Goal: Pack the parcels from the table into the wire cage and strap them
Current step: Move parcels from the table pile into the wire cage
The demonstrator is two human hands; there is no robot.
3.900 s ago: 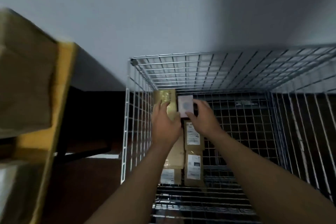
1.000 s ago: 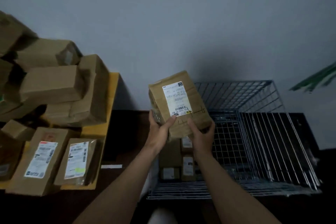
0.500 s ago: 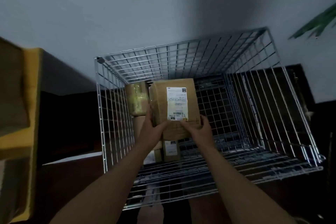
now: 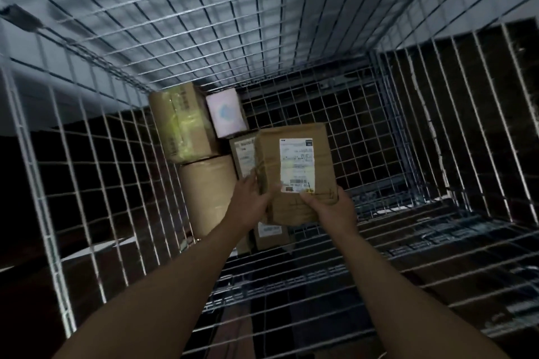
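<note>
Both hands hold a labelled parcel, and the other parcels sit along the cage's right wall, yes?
No: head view shows other parcels along the left wall of the cage. Left hand and right hand do hold the labelled parcel.

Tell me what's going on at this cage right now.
A person holds a brown cardboard parcel with a white shipping label inside the silver wire cage. The left hand is on its left edge and the right hand at its lower right corner, and it is not yet released. Along the cage's left side lie a yellow-taped brown box, a small white box and a rounded brown parcel.
</note>
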